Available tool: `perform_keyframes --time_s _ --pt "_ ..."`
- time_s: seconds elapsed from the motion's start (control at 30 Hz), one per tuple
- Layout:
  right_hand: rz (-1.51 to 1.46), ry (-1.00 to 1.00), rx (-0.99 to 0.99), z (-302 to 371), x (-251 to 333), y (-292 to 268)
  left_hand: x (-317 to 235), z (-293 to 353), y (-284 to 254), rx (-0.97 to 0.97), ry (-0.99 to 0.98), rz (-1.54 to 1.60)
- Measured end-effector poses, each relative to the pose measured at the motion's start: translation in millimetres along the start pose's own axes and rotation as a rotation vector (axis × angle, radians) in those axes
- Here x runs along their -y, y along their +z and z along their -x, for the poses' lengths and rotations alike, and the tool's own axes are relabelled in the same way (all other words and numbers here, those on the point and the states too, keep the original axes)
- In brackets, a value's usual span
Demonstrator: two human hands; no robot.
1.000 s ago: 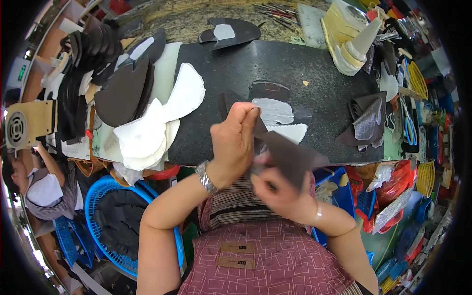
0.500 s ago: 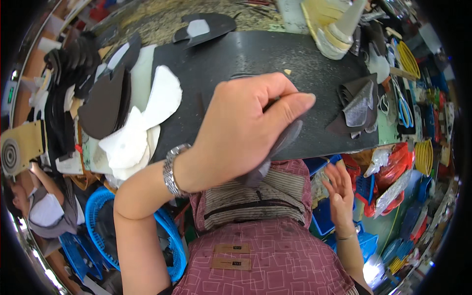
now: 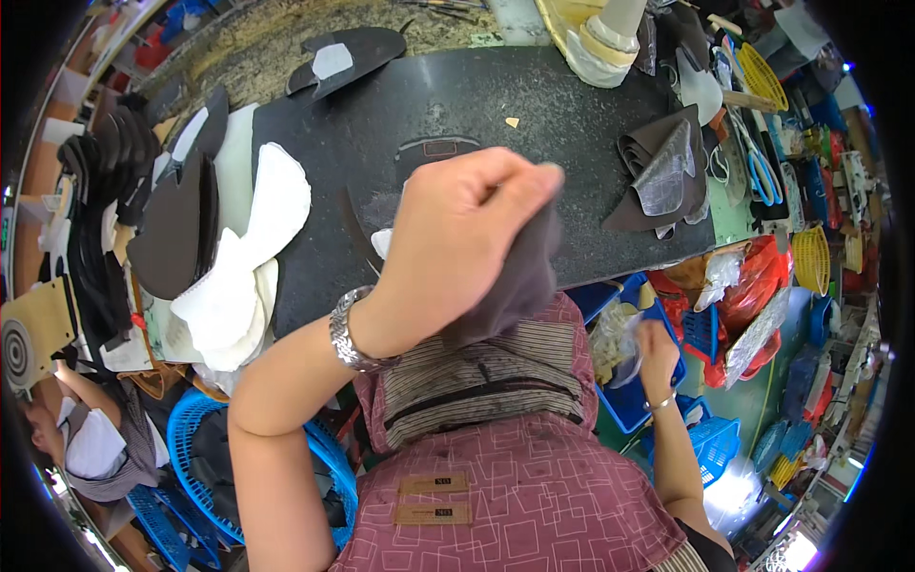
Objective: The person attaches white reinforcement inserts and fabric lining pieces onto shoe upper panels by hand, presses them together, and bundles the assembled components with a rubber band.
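Note:
My left hand (image 3: 456,250) is raised over the front of the black work mat (image 3: 400,105), fingers pinched on a dark, thin, limp piece (image 3: 519,281) that looks like leather or fabric. This piece hangs below the hand toward my lap, partly hidden by it. Lower on the right, my right hand (image 3: 660,360) is over a blue basket (image 3: 634,408) with its fingers drawn together. A translucent, film-like scrap (image 3: 627,360) shows beside those fingers; whether they grip it is unclear. Just beyond my left hand, a dark piece with a small reddish rectangle (image 3: 440,149) lies on the mat.
White shaped pieces (image 3: 276,205) and stacked dark brown cut pieces (image 3: 176,229) lie at the left. A folded dark sheet (image 3: 662,172) and blue-handled scissors (image 3: 760,176) are at the right. A blue basket of dark pieces (image 3: 181,439) stands low left. Another person (image 3: 95,429) sits there.
My right hand has gone from spread fingers to closed ones over the blue basket. My left hand has shifted left in view, and the dark piece hangs more broadly. The whole view has shifted.

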State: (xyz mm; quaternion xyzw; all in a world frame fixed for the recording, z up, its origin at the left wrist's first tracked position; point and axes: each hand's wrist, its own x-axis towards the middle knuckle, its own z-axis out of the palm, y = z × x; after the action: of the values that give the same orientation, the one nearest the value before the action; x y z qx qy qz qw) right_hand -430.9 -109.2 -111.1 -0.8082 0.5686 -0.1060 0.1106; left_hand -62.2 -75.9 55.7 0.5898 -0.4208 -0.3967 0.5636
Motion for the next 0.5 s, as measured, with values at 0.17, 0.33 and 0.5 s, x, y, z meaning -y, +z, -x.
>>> perform_keyframes --time_s 0.17,0.33,0.5 --pt "-0.227 -0.341 0.128 -13.4 58.4 -35.8 -14.6 30.0 18.5 0.085 0.945 -0.929" --pt "-1.312 0.060 0.704 -33.5 159.3 -53.5 24.4 74.6 35.8 0.042 1.251 -0.998" --pt "-0.559 -0.150 1.129 -33.3 7.8 -8.6 14.3 69.5 -13.9 0.073 0.495 -0.671"
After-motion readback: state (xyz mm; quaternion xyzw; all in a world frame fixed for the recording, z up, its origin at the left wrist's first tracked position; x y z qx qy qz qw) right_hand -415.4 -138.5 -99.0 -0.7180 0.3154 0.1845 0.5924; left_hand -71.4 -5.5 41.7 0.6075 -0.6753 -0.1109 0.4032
